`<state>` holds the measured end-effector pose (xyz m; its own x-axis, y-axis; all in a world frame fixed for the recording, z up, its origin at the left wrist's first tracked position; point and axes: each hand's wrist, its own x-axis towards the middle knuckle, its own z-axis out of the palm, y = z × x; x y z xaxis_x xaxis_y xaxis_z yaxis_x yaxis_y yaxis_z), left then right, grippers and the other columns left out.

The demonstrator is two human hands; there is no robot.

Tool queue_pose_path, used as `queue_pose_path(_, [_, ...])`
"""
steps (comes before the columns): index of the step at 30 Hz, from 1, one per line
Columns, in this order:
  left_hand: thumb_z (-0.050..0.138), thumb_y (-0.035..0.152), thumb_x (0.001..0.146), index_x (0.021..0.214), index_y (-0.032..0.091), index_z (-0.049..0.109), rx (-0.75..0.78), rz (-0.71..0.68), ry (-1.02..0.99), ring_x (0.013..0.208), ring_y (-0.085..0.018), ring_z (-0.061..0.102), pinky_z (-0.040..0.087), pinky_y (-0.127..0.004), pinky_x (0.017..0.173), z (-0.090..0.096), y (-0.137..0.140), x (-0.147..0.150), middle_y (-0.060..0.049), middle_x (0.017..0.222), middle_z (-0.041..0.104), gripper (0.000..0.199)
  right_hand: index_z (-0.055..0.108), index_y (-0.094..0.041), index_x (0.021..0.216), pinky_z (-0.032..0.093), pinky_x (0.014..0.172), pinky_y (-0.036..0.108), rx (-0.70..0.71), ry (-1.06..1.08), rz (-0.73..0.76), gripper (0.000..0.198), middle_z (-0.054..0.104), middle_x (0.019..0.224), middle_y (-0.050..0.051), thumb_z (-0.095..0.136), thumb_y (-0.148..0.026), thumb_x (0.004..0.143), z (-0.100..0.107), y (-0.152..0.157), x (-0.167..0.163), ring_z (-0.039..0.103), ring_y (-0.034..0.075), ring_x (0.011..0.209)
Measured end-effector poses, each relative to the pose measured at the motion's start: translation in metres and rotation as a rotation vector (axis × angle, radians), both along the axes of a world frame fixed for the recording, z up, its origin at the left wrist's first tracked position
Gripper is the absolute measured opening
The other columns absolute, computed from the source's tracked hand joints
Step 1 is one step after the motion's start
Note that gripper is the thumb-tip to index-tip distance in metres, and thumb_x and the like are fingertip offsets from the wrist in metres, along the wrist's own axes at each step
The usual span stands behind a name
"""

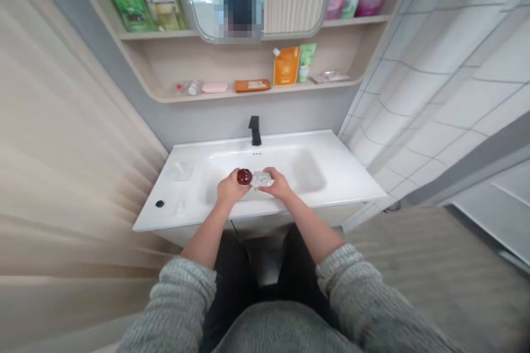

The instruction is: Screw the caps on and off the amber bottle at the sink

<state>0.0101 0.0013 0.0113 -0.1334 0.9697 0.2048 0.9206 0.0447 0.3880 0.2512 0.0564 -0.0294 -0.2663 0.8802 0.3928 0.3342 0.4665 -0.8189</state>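
Over the front part of the white sink basin (306, 171), my left hand (229, 190) is closed around a small, glossy dark red bottle (244, 177) with a rounded shape. My right hand (278, 183) grips a clear squarish container (261, 178) by its right side, with thumb and fingers around it. The two items are side by side, touching or nearly so; I cannot tell which. What the clear container holds, if anything, is not visible. Behind both hands stands the black faucet (255, 131).
On the counter's left lie a round black cap (159, 204) and a clear square piece (183, 171). The shelf above carries a pink soap bar (215, 87), an orange box (252, 85), an orange pouch (286, 66) and a green tube (306, 63). A curtain (74, 165) hangs left.
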Motion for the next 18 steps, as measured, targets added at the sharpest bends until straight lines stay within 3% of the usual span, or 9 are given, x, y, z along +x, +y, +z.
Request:
queue_pose_path(5, [0.092,0.056,0.087,0.162,0.028,0.057,-0.009,0.011,0.033,0.128,-0.038,0.08,0.06,-0.043,0.106,0.005,-0.003,0.0,-0.015,0.141,0.082,0.087,0.066,-0.027,0.125,0.06,0.095,0.044,-0.002,0.077,-0.077,0.078,0.076,0.117,0.006,0.097,-0.065,0.064,0.002,0.0,0.001,0.071,0.029,0.099])
queue_pose_path(9, [0.092,0.056,0.086,0.163,0.027,0.057,-0.004,-0.003,0.027,0.129,-0.038,0.079,0.06,-0.043,0.106,0.004,-0.003,-0.001,-0.015,0.142,0.082,0.089,0.066,-0.028,0.123,0.06,0.094,0.045,-0.024,0.102,-0.143,0.077,0.076,0.114,0.006,0.096,-0.065,0.064,0.014,0.001,0.019,0.07,0.028,0.097])
queue_pose_path(14, [0.09,0.055,0.089,0.162,0.026,0.057,0.035,-0.016,0.0,0.13,-0.038,0.079,0.06,-0.044,0.106,0.002,-0.004,-0.003,-0.017,0.142,0.081,0.086,0.065,-0.026,0.123,0.058,0.087,0.042,-0.061,0.101,-0.276,0.08,0.075,0.111,0.005,0.095,-0.065,0.06,0.03,0.002,0.08,0.067,0.026,0.09])
queue_pose_path(18, [0.091,0.055,0.088,0.16,0.026,0.058,0.045,-0.013,-0.044,0.131,-0.04,0.078,0.059,-0.046,0.105,0.005,-0.007,-0.003,-0.018,0.143,0.081,0.084,0.061,-0.026,0.121,0.056,0.082,0.04,-0.058,0.0,-0.482,0.078,0.072,0.098,0.0,0.091,-0.064,0.06,0.034,0.002,0.143,0.066,0.026,0.086])
